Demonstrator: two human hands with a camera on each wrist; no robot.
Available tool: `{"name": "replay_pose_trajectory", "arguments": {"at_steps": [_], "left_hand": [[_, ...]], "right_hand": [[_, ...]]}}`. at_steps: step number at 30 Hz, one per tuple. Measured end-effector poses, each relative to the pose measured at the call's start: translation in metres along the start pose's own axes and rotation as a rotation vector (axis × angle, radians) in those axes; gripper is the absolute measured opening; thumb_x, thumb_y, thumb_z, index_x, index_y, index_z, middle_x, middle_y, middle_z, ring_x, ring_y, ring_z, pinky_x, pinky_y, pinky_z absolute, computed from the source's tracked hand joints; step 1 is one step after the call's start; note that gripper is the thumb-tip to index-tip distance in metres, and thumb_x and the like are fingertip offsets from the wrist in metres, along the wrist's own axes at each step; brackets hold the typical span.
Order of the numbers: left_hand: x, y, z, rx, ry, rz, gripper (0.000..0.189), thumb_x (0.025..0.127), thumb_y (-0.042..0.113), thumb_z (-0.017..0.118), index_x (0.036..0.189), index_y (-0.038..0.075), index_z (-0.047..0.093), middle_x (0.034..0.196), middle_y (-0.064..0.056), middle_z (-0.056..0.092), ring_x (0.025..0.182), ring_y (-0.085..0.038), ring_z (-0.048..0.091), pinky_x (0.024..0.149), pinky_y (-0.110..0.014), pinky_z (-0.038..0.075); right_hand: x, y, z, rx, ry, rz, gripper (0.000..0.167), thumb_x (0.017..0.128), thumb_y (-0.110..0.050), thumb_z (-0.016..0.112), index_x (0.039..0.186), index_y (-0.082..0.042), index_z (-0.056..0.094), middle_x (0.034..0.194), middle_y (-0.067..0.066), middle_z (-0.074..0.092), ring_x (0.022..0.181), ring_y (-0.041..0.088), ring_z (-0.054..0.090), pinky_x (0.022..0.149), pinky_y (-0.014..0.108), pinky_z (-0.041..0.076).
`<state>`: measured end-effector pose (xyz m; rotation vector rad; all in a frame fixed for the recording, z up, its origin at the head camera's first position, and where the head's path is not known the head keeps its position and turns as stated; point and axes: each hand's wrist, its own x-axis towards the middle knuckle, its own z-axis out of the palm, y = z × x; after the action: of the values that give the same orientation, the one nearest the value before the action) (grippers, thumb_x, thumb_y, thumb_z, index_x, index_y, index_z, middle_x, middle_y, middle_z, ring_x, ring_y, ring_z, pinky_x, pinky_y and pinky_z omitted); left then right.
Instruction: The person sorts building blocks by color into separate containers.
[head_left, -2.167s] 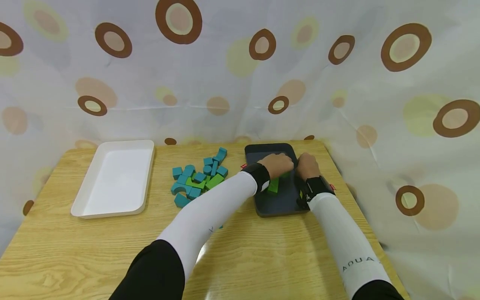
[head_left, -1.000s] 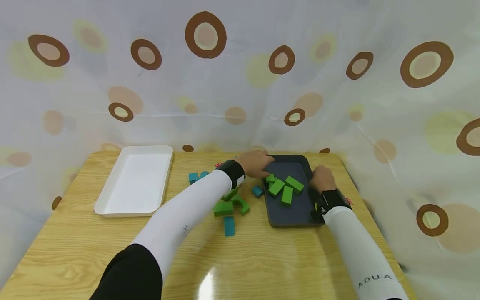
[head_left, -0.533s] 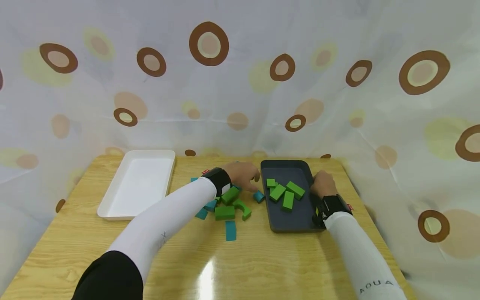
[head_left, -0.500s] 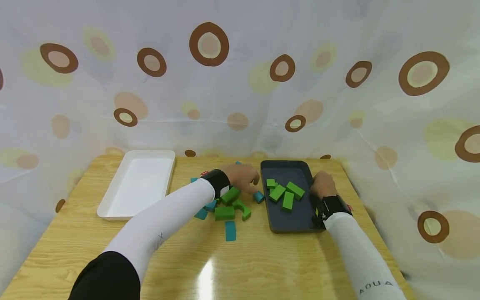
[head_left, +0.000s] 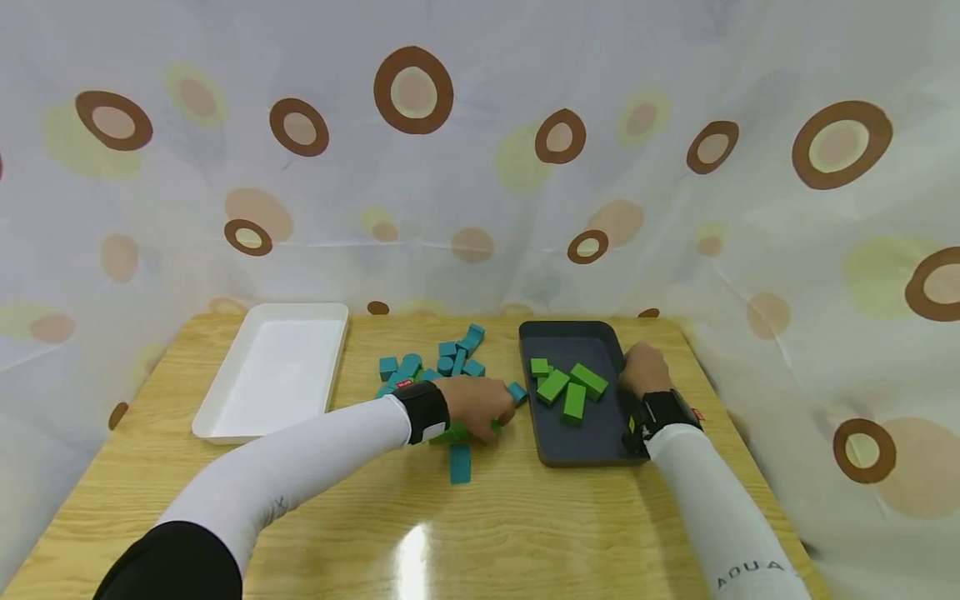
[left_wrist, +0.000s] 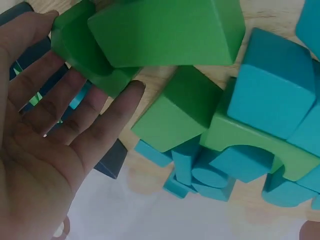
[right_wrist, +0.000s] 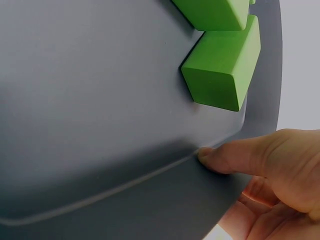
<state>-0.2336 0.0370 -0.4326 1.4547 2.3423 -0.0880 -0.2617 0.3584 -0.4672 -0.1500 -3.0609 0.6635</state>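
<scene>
My left hand is at the front of a pile of blocks. Thumb and fingertips pinch a green arch block, seen best in the left wrist view. Close by lie a large green block and another green block. A blue block rests between this hand and the dark grey tray. My right hand grips the tray's right rim, thumb on the inner wall and fingers outside. Several green blocks sit inside the tray.
A white tray stands on the wooden table at the left. Several blue blocks lie behind my left hand, and a flat blue block lies in front. A patterned curtain hangs behind.
My left hand has left the tray, moved left and then toward the front of the pile, and now holds the green arch block. My right hand has stayed on the tray's rim.
</scene>
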Motion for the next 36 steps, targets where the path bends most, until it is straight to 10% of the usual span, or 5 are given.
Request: {"name": "replay_pose_trajectory", "arguments": {"at_steps": [12, 21, 26, 30, 36], "left_hand": [[0.027, 0.002, -0.045, -0.032, 0.075, 0.149, 0.024, 0.098, 0.019, 0.066, 0.117, 0.012, 0.077, 0.119, -0.003, 0.074, 0.106, -0.016, 0.069, 0.09, -0.03, 0.054], [0.078, -0.006, -0.081, -0.021, 0.235, 0.105, 0.023, 0.1, 0.021, 0.065, 0.116, 0.011, 0.077, 0.117, -0.003, 0.074, 0.104, -0.017, 0.069, 0.091, -0.031, 0.054], [0.108, -0.014, -0.091, -0.029, 0.359, 0.051, 0.013, 0.1, 0.017, 0.062, 0.097, 0.012, 0.073, 0.082, 0.003, 0.061, 0.074, -0.011, 0.054, 0.071, -0.025, 0.041], [0.123, -0.015, -0.085, -0.042, 0.352, 0.003, 0.025, 0.1, 0.014, 0.061, 0.076, 0.016, 0.054, 0.067, 0.005, 0.031, 0.061, -0.01, 0.028, 0.064, -0.027, 0.027], [0.142, -0.017, -0.067, -0.053, 0.312, -0.075, 0.025, 0.099, 0.015, 0.063, 0.075, 0.019, 0.057, 0.061, 0.008, 0.035, 0.056, -0.008, 0.033, 0.058, -0.025, 0.029]], "right_hand": [[-0.007, -0.008, -0.003, -0.009, 0.015, 0.034, 0.042, 0.076, 0.013, 0.056, 0.052, -0.015, 0.037, 0.054, -0.004, 0.029, 0.05, 0.014, 0.028, 0.046, 0.028, 0.025], [-0.003, -0.003, -0.009, 0.005, 0.011, 0.023, 0.044, 0.076, 0.014, 0.056, 0.052, -0.016, 0.035, 0.056, -0.005, 0.025, 0.05, 0.012, 0.026, 0.046, 0.026, 0.024], [-0.001, -0.005, -0.016, -0.002, 0.03, 0.03, 0.044, 0.076, 0.016, 0.056, 0.052, -0.015, 0.035, 0.057, -0.004, 0.024, 0.052, 0.013, 0.024, 0.047, 0.028, 0.023], [-0.001, -0.004, -0.013, -0.005, 0.01, 0.05, 0.043, 0.077, 0.015, 0.055, 0.051, -0.014, 0.038, 0.054, -0.003, 0.028, 0.05, 0.014, 0.026, 0.046, 0.029, 0.025], [-0.002, -0.005, -0.01, -0.023, -0.036, 0.066, 0.04, 0.077, 0.013, 0.059, 0.05, -0.013, 0.045, 0.053, -0.003, 0.037, 0.05, 0.015, 0.034, 0.046, 0.028, 0.03]]}}
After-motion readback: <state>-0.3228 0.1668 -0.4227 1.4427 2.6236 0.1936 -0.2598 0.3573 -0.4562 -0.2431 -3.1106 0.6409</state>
